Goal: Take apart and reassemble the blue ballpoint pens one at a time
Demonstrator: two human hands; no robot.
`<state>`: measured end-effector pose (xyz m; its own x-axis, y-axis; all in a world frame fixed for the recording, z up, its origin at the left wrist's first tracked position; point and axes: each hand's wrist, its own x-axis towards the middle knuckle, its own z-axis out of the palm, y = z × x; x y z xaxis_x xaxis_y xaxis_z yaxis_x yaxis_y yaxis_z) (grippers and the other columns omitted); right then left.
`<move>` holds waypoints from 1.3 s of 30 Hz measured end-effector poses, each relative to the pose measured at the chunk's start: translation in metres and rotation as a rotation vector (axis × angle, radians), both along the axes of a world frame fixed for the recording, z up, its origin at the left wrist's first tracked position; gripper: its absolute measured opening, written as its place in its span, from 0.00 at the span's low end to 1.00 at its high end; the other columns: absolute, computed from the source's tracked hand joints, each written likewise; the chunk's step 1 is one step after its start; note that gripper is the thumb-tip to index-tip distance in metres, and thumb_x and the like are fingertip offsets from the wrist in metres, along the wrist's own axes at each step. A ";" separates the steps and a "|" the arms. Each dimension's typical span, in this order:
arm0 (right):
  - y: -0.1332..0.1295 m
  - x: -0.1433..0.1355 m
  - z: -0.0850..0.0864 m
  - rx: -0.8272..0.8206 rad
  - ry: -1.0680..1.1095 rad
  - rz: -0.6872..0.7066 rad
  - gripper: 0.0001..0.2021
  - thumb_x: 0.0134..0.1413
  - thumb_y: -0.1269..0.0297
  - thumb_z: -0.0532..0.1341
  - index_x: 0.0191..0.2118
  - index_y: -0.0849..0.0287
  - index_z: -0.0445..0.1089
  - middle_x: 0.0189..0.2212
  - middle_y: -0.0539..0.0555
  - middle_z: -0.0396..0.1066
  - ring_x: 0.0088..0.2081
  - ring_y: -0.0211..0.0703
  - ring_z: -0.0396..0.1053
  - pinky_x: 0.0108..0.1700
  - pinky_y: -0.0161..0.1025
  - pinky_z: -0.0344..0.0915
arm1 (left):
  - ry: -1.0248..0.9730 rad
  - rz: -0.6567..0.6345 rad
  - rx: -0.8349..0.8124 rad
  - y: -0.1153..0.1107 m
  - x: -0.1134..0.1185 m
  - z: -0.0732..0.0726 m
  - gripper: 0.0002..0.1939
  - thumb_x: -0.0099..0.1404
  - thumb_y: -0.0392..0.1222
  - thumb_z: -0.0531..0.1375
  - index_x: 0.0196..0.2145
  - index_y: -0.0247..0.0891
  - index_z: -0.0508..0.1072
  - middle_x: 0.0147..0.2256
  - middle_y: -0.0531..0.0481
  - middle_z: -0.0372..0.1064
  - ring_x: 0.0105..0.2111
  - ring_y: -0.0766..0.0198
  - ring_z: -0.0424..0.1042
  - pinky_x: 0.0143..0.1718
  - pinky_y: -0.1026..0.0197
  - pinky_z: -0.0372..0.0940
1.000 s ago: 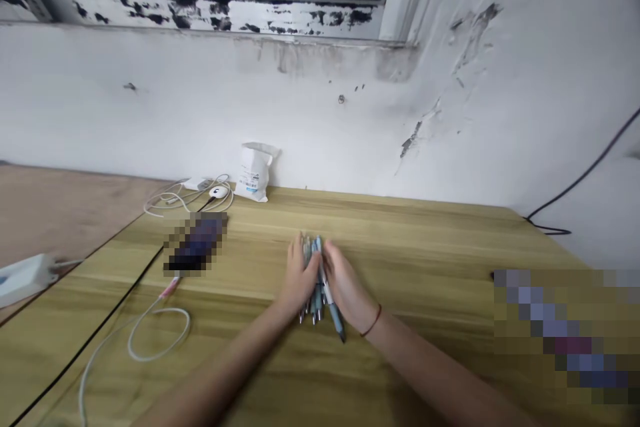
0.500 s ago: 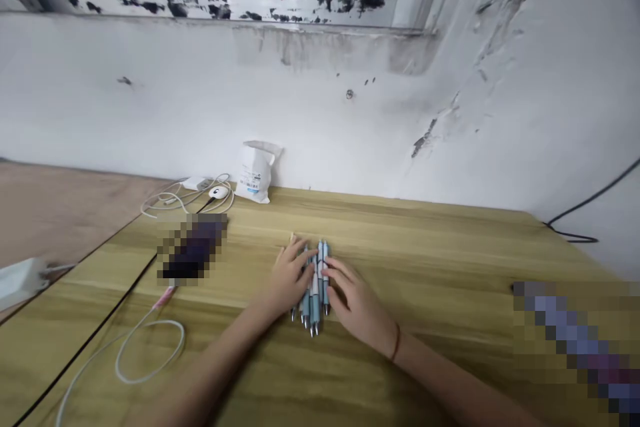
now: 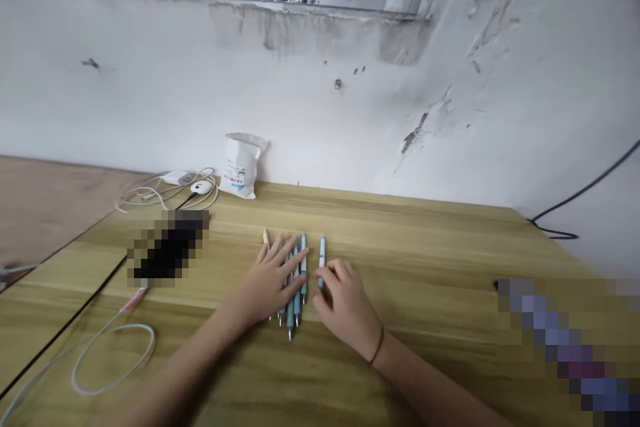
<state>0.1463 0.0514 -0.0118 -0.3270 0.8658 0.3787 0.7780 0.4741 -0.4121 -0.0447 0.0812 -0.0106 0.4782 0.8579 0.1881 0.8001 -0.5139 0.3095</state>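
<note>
Several light-blue and teal pens [image 3: 291, 320] lie side by side on the wooden table [image 3: 425, 247], tips toward me. My left hand [image 3: 270, 280] rests flat across them with its fingers spread, covering their middles. A pale yellow pen end [image 3: 266, 236] sticks out beyond that hand's fingers. Just right of the group, one blue and white pen [image 3: 323, 250] stands apart, its far end pointing to the wall. The fingers of my right hand [image 3: 347, 300] are curled closed on its near part, which they partly hide.
A white packet [image 3: 240, 167] stands by the wall, beside coiled white cables and a white charger [image 3: 177, 177]. A blurred dark object [image 3: 173, 247] with a cable [image 3: 153, 347] lies at the left. Another blurred object [image 3: 565, 340] is at the right. A black cord [image 3: 590, 190] hangs at the back right.
One pen has separated to the right from the group, with my right hand closed on it. My left hand has spread flatter over the other pens. The view has shifted slightly.
</note>
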 end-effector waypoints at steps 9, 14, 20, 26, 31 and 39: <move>0.001 0.000 0.004 -0.027 -0.075 -0.013 0.03 0.48 0.72 0.55 0.31 0.57 0.63 0.29 0.51 0.68 0.35 0.43 0.61 0.38 0.38 0.50 | 0.010 0.007 0.029 0.007 0.011 0.006 0.27 0.64 0.56 0.48 0.60 0.55 0.51 0.62 0.50 0.44 0.62 0.48 0.42 0.58 0.37 0.39; 0.008 0.007 -0.001 -0.008 -0.104 -0.015 0.06 0.46 0.72 0.55 0.32 0.57 0.64 0.31 0.52 0.69 0.35 0.44 0.61 0.37 0.38 0.50 | -0.031 -0.045 0.078 -0.011 0.024 0.008 0.29 0.62 0.58 0.51 0.59 0.53 0.52 0.61 0.49 0.47 0.61 0.47 0.43 0.58 0.35 0.32; 0.024 0.018 -0.008 -0.012 -0.049 -0.041 0.04 0.49 0.71 0.54 0.31 0.57 0.64 0.28 0.51 0.68 0.34 0.42 0.63 0.37 0.38 0.51 | -0.022 -0.074 0.072 -0.006 0.011 0.007 0.27 0.60 0.54 0.55 0.56 0.53 0.59 0.61 0.51 0.49 0.61 0.49 0.43 0.60 0.40 0.32; 0.031 0.025 -0.011 -0.042 0.062 -0.051 0.12 0.51 0.71 0.51 0.43 0.58 0.63 0.29 0.52 0.69 0.31 0.42 0.65 0.35 0.37 0.54 | 0.065 -0.002 0.062 0.005 -0.009 0.011 0.25 0.60 0.44 0.54 0.55 0.56 0.60 0.61 0.55 0.49 0.62 0.48 0.42 0.59 0.36 0.32; 0.030 0.025 -0.012 -0.040 0.098 -0.060 0.13 0.52 0.71 0.51 0.44 0.59 0.63 0.29 0.53 0.70 0.32 0.42 0.66 0.36 0.37 0.56 | 0.063 0.005 0.083 0.000 0.003 0.006 0.22 0.60 0.55 0.54 0.52 0.56 0.64 0.61 0.53 0.47 0.61 0.44 0.41 0.57 0.33 0.27; 0.029 0.028 -0.013 -0.039 0.165 -0.055 0.10 0.54 0.69 0.52 0.43 0.59 0.63 0.27 0.52 0.69 0.29 0.42 0.66 0.34 0.37 0.59 | 0.181 0.061 0.005 0.013 -0.021 0.013 0.24 0.61 0.42 0.50 0.56 0.54 0.59 0.62 0.54 0.45 0.62 0.47 0.41 0.55 0.31 0.36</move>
<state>0.1741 0.0804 -0.0248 -0.2146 0.8959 0.3889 0.7225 0.4135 -0.5541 -0.0661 0.0943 0.0022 0.4520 0.8854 0.1083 0.8722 -0.4641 0.1547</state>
